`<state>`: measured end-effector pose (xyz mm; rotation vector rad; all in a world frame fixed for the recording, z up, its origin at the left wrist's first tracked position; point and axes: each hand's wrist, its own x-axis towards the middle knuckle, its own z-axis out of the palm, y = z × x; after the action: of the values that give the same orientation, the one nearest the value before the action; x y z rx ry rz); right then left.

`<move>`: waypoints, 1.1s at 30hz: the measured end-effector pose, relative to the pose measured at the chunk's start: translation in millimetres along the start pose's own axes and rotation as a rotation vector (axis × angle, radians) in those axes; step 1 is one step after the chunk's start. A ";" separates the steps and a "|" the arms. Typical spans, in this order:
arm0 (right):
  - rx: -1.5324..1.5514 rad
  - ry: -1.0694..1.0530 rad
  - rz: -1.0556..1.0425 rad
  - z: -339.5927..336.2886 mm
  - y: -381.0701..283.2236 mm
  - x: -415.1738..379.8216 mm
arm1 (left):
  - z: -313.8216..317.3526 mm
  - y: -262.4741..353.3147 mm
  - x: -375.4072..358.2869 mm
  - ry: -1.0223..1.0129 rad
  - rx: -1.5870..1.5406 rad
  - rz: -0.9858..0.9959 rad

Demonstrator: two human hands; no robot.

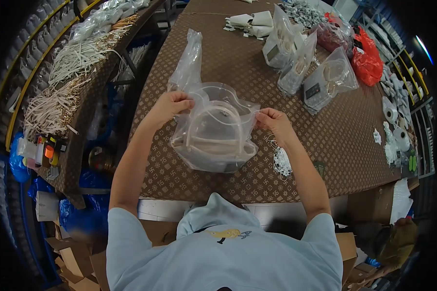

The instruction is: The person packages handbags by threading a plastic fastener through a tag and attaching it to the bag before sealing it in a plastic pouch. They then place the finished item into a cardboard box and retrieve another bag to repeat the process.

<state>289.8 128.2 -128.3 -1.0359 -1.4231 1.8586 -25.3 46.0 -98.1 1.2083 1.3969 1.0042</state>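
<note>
On the brown patterned table in front of me stands a clear plastic bag [250, 110] with a pale handbag [213, 154] inside it. The handbag's arched handles show through the film. At the upper left edge of the plastic bag, my left hand [174, 105] pinches the film between thumb and fingers. My right hand [274, 122] grips the upper right corner in the same way, so the mouth is spread between the two. Flat clear plastic bags [187, 63] lie just beyond my left hand. Below my right hand is a small heap of white strings [281, 162].
Several plastic-wrapped handbags [325, 85] stand at the table's far right, near a red plastic bag [366, 58]. White pieces [252, 23] lie at the back. A side bench [90, 92] at left carries bundled straps. Thread rolls [400, 138] sit by the right edge.
</note>
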 end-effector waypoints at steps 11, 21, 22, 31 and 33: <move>-0.099 0.117 -0.489 -26.1 -25.9 -66.2 | -23.6 3.4 -65.8 0.271 0.014 0.473; -0.127 0.039 -0.402 -14.6 -45.2 -71.9 | -25.1 0.4 -79.6 0.263 -0.041 0.513; -0.125 0.042 -0.405 -16.3 -44.3 -69.8 | -24.6 0.9 -78.5 0.259 -0.038 0.515; -0.267 0.117 -0.478 -16.1 -44.2 -64.6 | -25.3 2.0 -72.4 0.388 -0.160 0.412; -0.330 0.109 -0.536 -18.5 -44.3 -63.0 | -31.5 -1.9 -69.2 0.397 -0.131 0.469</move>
<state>338.6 98.6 -73.3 -0.7804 -1.7670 1.1965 -56.1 -22.1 -83.8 1.3150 1.3396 1.7115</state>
